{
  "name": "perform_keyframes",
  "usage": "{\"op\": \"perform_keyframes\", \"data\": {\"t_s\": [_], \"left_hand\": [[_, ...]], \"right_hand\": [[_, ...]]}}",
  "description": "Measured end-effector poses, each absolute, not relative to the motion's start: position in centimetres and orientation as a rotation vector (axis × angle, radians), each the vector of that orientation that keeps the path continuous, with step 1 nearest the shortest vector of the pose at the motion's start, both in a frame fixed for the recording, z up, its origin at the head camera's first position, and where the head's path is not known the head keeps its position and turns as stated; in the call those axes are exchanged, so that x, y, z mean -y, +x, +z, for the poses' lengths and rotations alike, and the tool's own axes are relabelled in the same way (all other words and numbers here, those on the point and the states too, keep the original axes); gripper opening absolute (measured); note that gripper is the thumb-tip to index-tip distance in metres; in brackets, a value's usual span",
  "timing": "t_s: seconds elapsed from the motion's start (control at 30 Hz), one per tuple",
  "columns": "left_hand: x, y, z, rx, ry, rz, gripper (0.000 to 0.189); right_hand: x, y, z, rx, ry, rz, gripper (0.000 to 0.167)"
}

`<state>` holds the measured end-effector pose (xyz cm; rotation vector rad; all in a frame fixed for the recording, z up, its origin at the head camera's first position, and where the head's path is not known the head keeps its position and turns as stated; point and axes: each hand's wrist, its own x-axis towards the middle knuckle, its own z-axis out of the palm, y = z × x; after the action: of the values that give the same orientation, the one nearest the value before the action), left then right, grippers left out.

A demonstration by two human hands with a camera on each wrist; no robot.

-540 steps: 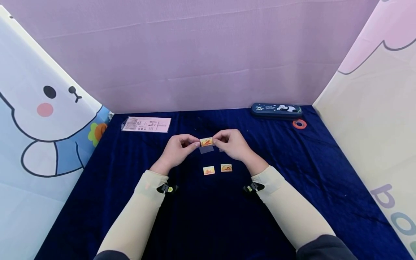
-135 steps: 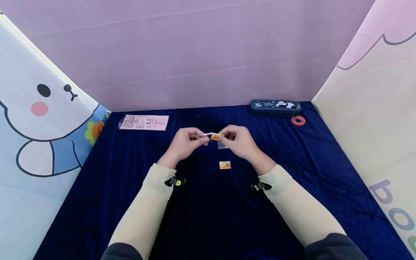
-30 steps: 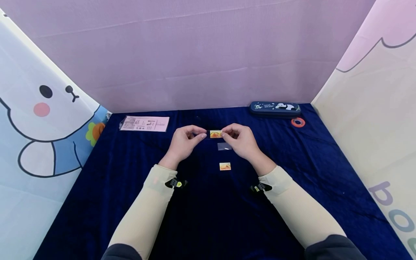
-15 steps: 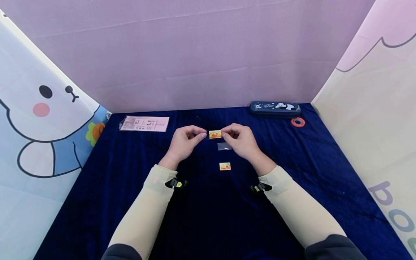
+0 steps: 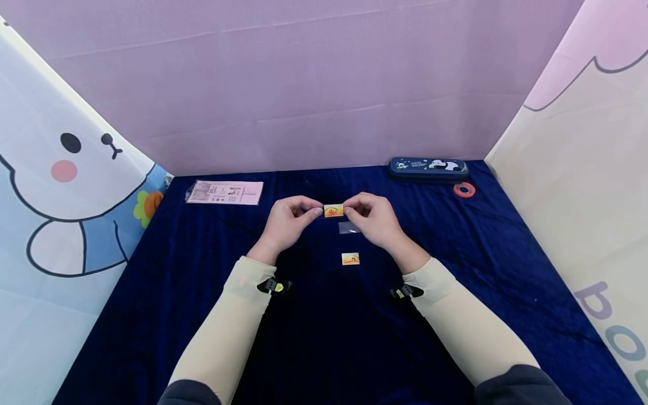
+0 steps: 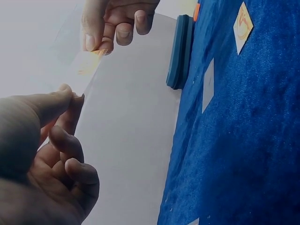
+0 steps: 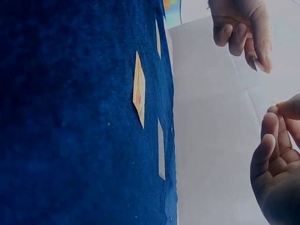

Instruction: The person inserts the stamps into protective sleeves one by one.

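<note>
Left to right, on my head feed: pink printed paper in a clear plastic sleeve [image 5: 228, 192], flat at centre left on the dark blue velvety cloth [image 5: 304, 337]. Next, the person's left hand [image 5: 289, 224], mid-frame: thumb and index finger pinch the left edge of a small yellow-orange rectangular paper stamp [image 5: 333, 211]. That stamp is near frame centre, raised off the cloth, stretched between both hands, long side across. Face is yellow with a red-orange motif, pale border; on the left wrist feed it washes out whitish toward the left fingertips. Can't tell if there's clear film around it.

Just below right of it, a clear plastic rectangle [image 5: 347, 228] lies flat on the cloth, no contents I can make out. Lower, a second yellow-orange stamp with serrated edges [image 5: 350, 259], face up. Then the right hand [image 5: 373, 220], thumb and index pinching the held stamp's right edge. Upper right: navy pencil case with a panda print [image 5: 428, 170], closed, contents hidden; orange-red ring-shaped roll [image 5: 464, 190] just below it.
</note>
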<state>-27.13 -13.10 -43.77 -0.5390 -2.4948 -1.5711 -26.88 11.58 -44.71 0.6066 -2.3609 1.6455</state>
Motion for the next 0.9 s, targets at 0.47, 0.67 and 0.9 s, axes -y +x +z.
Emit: {"op": "perform_keyframes", "data": {"t_s": [0.47, 0.67, 0.9], "left_hand": [[13.03, -27.05, -43.51, 2.505, -0.57, -1.572, 0.008], [12.96, -26.95, -43.45, 2.509, -0.565, -1.585, 0.01], [13.0, -26.94, -43.42, 2.506, -0.575, -1.589, 0.01]], "right_hand": [[-11.67, -26.83, -44.63, 2.393, 0.601, 1.637, 0.006], [-11.7, -26.77, -44.51, 2.401, 0.593, 1.648, 0.006], [-11.67, -26.73, -44.4, 2.405, 0.575, 1.657, 0.004]]}}
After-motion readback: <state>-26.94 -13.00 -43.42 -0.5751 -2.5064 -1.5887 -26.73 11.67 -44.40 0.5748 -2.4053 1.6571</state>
